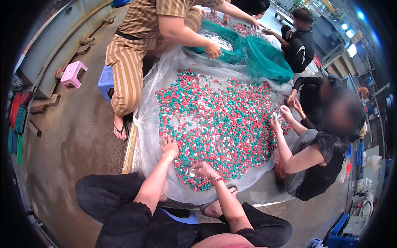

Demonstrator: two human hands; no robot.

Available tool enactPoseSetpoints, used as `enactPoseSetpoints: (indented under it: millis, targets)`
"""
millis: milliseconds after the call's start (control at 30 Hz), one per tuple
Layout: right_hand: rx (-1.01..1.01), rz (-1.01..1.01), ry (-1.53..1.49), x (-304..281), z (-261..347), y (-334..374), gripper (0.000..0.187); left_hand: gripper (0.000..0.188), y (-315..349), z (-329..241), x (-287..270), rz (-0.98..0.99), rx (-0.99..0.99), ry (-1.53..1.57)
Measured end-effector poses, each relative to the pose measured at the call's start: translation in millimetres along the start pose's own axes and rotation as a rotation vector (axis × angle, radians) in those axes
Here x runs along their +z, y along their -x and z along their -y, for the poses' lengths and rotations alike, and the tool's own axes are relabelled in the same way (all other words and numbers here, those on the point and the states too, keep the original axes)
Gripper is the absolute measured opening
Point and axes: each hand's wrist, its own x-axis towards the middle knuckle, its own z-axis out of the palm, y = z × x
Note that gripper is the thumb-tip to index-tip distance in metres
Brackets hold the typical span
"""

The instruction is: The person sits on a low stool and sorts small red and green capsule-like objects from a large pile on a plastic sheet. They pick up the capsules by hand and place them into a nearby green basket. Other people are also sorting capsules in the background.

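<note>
Small red, green and white pieces [223, 132] lie thickly spread over a translucent white mesh sheet [147, 99] on the floor in front of me. At the near left edge of the spread, my left hand [170, 148] rests on the pieces with its fingers stretched out. My right hand [203, 169], with a red bead bracelet at the wrist, is over the near edge, fingers bent around some clear-white small pieces [190, 172]. Their exact kind is too small to tell.
Striped-clothed person's hand [213, 50] reaches near a green mesh basket [231, 56] holding white pieces; another green basket [269, 62] is beside it. At the right, a crouching person's hands [278, 120] hold clear pieces. A pink stool [73, 74] and a blue stool [106, 82] stand left.
</note>
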Motion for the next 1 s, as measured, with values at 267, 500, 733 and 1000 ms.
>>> enactPoseSetpoints:
  millis: [267,500,733,1000]
  targets:
    - [-0.218,-0.167,0.815,-132.9,104.2,-6.7,0.018,0.053,-1.8,-5.9,3.9,-0.025,0.002,0.001]
    - [-0.609,-0.820,-0.345,-213.7,284.0,54.3,0.063,0.059,1.0,-3.1,0.2,-0.017,0.008,-0.012]
    - [-0.208,-0.383,0.656,-182.6,118.7,41.6,0.044,0.043,-1.6,0.4,-29.1,-0.334,0.266,0.328]
    - [-0.085,-0.496,0.330,-238.7,52.3,146.8,0.037,0.056,25.2,38.4,-106.2,-1.082,-0.027,0.349]
